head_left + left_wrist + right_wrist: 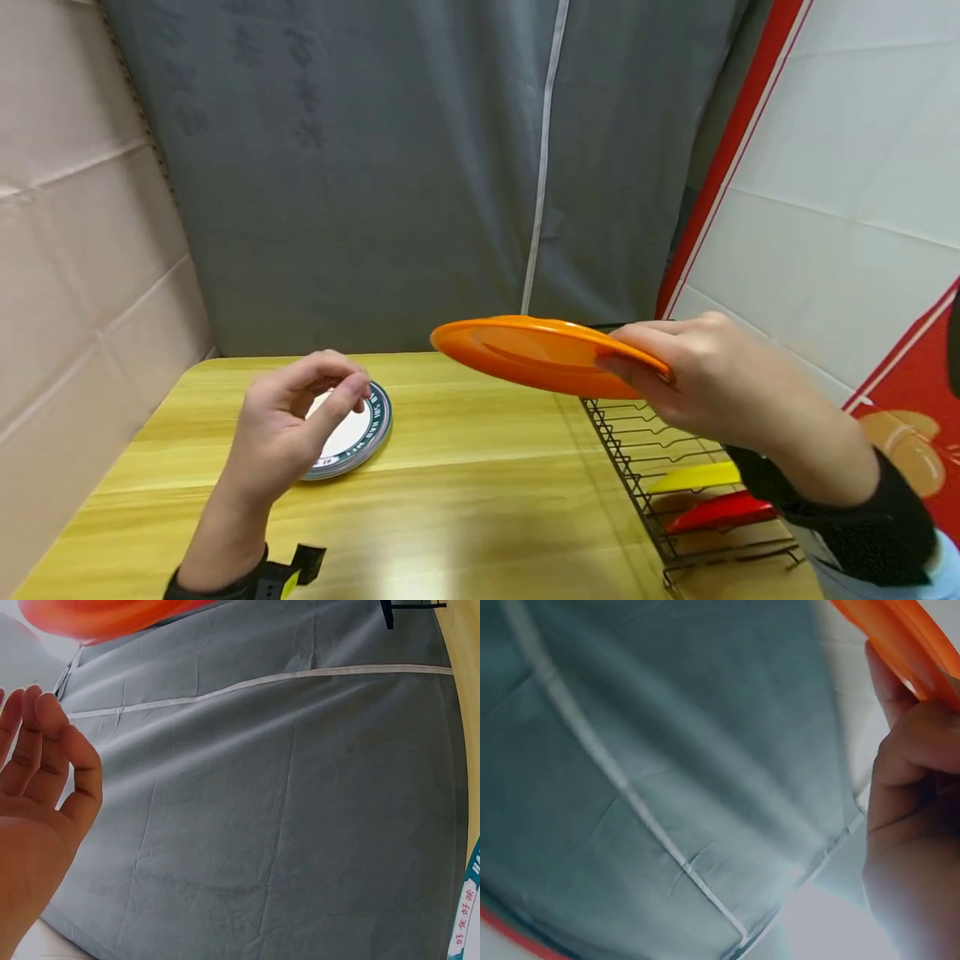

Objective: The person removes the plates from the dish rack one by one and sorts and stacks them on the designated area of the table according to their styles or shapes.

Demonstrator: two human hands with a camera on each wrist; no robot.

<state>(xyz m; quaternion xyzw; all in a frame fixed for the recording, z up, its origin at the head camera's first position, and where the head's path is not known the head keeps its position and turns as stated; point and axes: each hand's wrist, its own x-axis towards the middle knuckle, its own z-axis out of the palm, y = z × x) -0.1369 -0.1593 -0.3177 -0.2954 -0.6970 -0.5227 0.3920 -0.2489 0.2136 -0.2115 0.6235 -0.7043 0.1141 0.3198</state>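
My right hand [697, 371] grips an orange plate [525, 354] by its right edge, thumb on the near face, and holds it up above the table, tilted. In the right wrist view the plate's rim [911, 645] shows between the thumb and fingers. The left hand [288, 425] hovers with loosely bent fingers and nothing in it, overlapping a stack of white plates with dark lettered rims [378, 433] in the head view. From the left wrist, the orange plate [105, 616] appears at the top, beyond the fingers.
A black wire dish rack [622, 467] stands at the right of the wooden table [465, 500]. A yellow plate [693, 477] and a red plate [716, 512] stand in its slots. Behind hangs a grey curtain [375, 183]; white tiled walls flank both sides.
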